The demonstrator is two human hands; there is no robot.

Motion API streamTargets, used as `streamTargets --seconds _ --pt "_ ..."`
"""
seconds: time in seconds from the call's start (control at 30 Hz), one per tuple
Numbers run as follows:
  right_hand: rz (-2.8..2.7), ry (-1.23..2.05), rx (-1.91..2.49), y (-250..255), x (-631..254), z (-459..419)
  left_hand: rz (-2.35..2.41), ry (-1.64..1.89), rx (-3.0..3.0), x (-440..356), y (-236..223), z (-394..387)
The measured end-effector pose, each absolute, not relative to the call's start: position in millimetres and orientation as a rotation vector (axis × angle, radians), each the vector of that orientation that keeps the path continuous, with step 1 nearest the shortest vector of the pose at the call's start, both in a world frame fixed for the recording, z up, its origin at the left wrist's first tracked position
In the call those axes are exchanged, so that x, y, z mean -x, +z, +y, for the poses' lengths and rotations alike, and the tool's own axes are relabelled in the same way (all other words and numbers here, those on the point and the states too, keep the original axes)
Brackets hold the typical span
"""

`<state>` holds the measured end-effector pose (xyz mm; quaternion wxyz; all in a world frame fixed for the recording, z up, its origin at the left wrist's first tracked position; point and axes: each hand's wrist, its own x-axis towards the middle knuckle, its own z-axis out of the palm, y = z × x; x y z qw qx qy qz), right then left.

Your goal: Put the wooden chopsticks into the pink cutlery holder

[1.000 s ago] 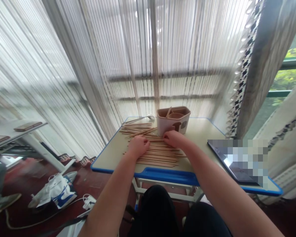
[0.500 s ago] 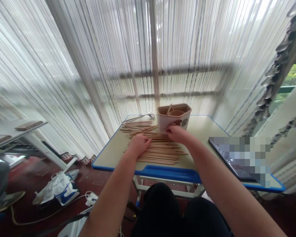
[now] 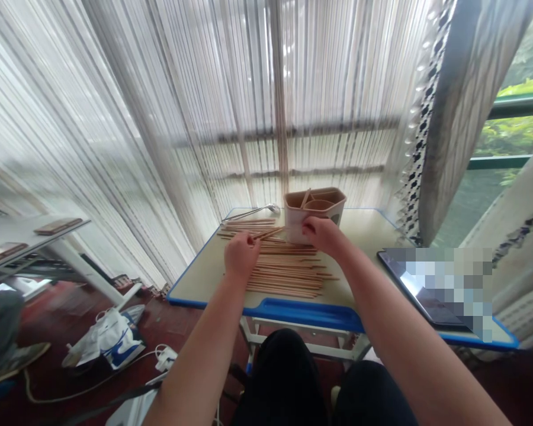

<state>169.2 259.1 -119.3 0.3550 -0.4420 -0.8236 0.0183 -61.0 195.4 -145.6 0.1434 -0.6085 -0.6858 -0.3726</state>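
Many thin wooden chopsticks (image 3: 288, 278) lie side by side across the desk, with more at the back left. My left hand (image 3: 242, 253) is closed, its fingertips pinching the left end of slanted chopsticks (image 3: 269, 232) above the pile. A cream utensil holder (image 3: 295, 222) with a brown rim and inner dividers stands upright behind the pile; one stick leans inside it. My right hand (image 3: 320, 232) is in front of the holder, fingers curled together. Whatever it may hold is hidden. A metal ladle-like utensil (image 3: 253, 212) rests at the back left.
The desk has a blue edge (image 3: 311, 312) in front. A tablet-like device (image 3: 408, 290), partly blurred out, lies on its right side. Sheer curtains (image 3: 231, 106) hang behind. Left are another table (image 3: 66, 236), a bag (image 3: 115, 343) and cables on the floor.
My left hand has moved slightly left and up, from flat over the pile to the slanted chopsticks. My right hand has risen a little beside the holder. The right curtain has swung, showing more window.
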Motion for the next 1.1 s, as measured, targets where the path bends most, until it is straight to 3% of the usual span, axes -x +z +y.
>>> streamTargets --seconds 0.17,0.83,1.1 --pt "-2.055 0.161 1.058 -115 -170 255 -1.713 -1.352 1.641 62 -142 196" --pt "-1.516 0.741 0.705 -103 -162 243 -1.671 -1.062 2.090 53 -148 198" --pt "-1.443 0.875 0.604 -94 -163 239 -1.607 -1.131 2.099 49 -149 202"
